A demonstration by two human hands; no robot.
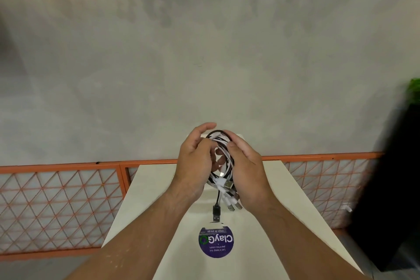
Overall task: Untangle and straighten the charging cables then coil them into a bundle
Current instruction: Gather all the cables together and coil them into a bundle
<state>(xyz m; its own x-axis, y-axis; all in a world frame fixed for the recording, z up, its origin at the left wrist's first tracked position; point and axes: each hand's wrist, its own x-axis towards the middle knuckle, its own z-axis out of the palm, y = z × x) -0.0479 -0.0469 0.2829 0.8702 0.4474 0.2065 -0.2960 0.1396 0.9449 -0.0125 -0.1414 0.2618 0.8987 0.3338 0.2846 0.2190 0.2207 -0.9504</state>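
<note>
We are holding the coiled charging cables (223,157) in the air between both hands, above the white counter (154,200). Our left grip (193,166) is curling round the left side of the coil, with thumb and fingers closing on the white and black loops near its top. Our right grip (245,170) is cupping the right side, its thumb pressing across the strands and its fingers wrapping behind them. The loops are standing roughly upright between the 2 grips. Our fingers are covering much of them, so we cannot count the cables.

Below the grips the loose ends are hanging. A black plug (216,212) is dangling straight down on its lead. Just right of it, silver plugs (235,204) are poking out under the heel of the right grip.

Under the black plug, nearer to us than the grips, a round purple sticker (216,242) is lying on the counter, its print upside down to us. Beyond the grips an orange mesh railing (61,207) is running left and right behind the counter's far edge, and grey concrete (204,52) is filling the view past it. Far right of the right grip a dark blurred shape (400,188) is blocking the railing, with something green (413,91) at its top.
</note>
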